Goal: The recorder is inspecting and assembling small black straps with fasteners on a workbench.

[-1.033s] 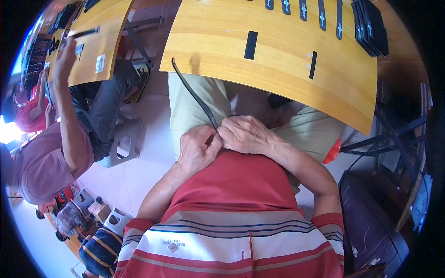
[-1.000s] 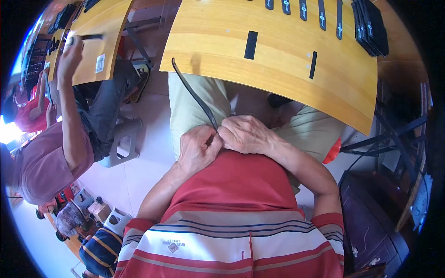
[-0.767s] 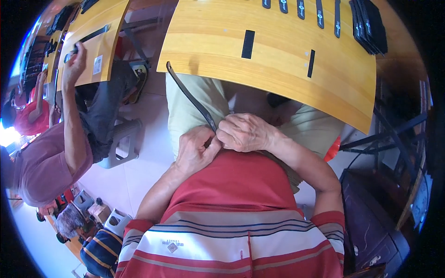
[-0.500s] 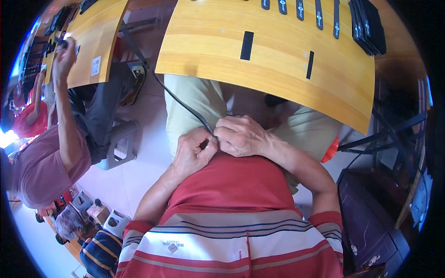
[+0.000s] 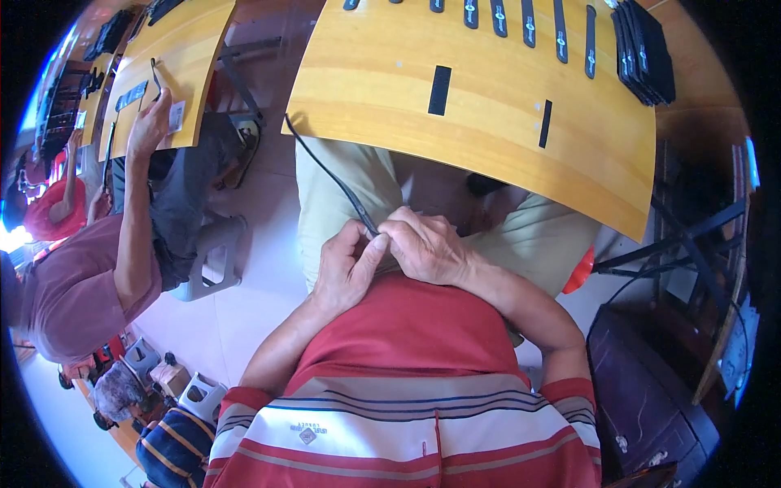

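Observation:
A long, narrow black strap [image 5: 335, 180] runs from my lap up to the near left corner of the table, its far end curling free. My left hand [image 5: 348, 264] pinches its near end between thumb and forefinger. Against it, my right hand [image 5: 425, 248] is closed on the same end, fingertips touching the left thumb. Whatever lies right between the fingertips is hidden. Both hands rest close to my belly, below the table edge.
The wooden table [image 5: 366, 98] bears two short black strips [image 5: 439, 90], a row of black straps [image 5: 561, 32] with white print and a stack of flat black pieces [image 5: 643, 53]. At left, a co-worker's hand [image 5: 151, 122] holds a black strap over another table [image 5: 187, 49].
The strap's far end has come into clear view by the table corner. My hands have shifted slightly, still pinching its near end. The co-worker's hand has moved lower and to the right.

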A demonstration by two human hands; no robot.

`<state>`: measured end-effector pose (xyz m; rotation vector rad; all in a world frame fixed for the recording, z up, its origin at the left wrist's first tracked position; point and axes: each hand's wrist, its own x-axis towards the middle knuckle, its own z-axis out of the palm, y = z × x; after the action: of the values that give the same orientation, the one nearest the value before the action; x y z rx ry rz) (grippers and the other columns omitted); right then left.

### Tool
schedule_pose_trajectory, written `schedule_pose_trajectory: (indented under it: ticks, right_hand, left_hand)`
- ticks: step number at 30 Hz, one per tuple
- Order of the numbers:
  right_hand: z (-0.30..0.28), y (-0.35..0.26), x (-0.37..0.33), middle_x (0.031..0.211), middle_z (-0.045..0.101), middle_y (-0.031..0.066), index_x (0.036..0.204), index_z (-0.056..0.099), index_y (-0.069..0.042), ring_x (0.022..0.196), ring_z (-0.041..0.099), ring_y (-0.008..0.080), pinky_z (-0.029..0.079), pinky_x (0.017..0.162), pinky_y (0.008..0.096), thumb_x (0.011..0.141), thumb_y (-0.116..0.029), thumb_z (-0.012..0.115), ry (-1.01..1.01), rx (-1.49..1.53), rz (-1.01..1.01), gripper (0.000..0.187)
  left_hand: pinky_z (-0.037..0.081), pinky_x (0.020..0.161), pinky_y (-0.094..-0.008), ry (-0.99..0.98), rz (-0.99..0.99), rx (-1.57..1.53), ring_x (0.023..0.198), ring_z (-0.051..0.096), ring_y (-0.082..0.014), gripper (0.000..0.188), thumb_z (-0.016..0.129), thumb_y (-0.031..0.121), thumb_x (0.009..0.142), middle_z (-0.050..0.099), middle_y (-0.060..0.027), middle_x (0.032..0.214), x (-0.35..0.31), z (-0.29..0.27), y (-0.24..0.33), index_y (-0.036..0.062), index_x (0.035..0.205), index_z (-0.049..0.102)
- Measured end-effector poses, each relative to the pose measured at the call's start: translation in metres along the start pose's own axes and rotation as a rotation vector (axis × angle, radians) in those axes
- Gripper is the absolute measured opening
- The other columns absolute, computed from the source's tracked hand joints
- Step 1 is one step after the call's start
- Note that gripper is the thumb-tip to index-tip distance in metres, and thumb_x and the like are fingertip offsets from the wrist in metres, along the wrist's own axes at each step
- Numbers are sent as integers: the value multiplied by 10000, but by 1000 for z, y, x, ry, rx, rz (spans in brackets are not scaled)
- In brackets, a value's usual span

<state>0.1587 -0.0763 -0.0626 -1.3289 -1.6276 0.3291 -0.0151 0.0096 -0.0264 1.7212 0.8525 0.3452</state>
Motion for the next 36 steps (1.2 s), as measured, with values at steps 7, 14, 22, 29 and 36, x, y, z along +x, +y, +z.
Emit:
schedule_pose_trajectory:
  ticks: [7, 14, 22, 29, 36]
  right_hand:
    - [-4, -11, 5, 876, 589, 142, 1036, 565, -31, 695, 664, 351, 556, 556, 453, 898, -29, 680, 8, 128, 60, 180]
    - [-8, -17, 8, 863, 597, 145, 1030, 564, -14, 649, 651, 353, 520, 520, 442, 922, 12, 678, -5, 153, 7, 159]
    - [-58, -6, 35, 829, 602, 145, 988, 586, -6, 665, 645, 327, 515, 554, 413, 944, -3, 640, 53, 21, 1, 70]
    - [-67, -24, 49, 902, 643, 140, 992, 602, 16, 686, 646, 213, 518, 598, 323, 998, -45, 592, 247, 132, -41, 61]
    - [-48, -54, 33, 992, 697, 69, 1144, 663, 15, 762, 658, 99, 547, 693, 256, 1050, -138, 621, 139, 762, 404, 184]
  left_hand:
    - [489, 641, -304, -61, 54, -124, 688, 585, -139, 231, 607, 208, 1067, 624, -71, 781, -4, -2, -4, 2, 965, 582]
    - [462, 584, -346, -13, 292, 14, 604, 569, -217, 177, 571, 116, 1045, 574, -99, 723, -5, -7, 0, 12, 901, 564]
    - [421, 516, -399, -1, 521, 176, 537, 524, -304, 145, 625, 48, 928, 525, -113, 667, -21, -19, 22, 35, 833, 517]
    - [436, 511, -399, -119, 635, 145, 560, 566, -300, 175, 666, -32, 836, 537, -123, 666, -17, -21, 35, 38, 805, 508]
    - [430, 509, -395, -155, 658, 124, 553, 557, -295, 161, 679, -33, 829, 532, -113, 659, -14, -19, 45, 30, 800, 534]
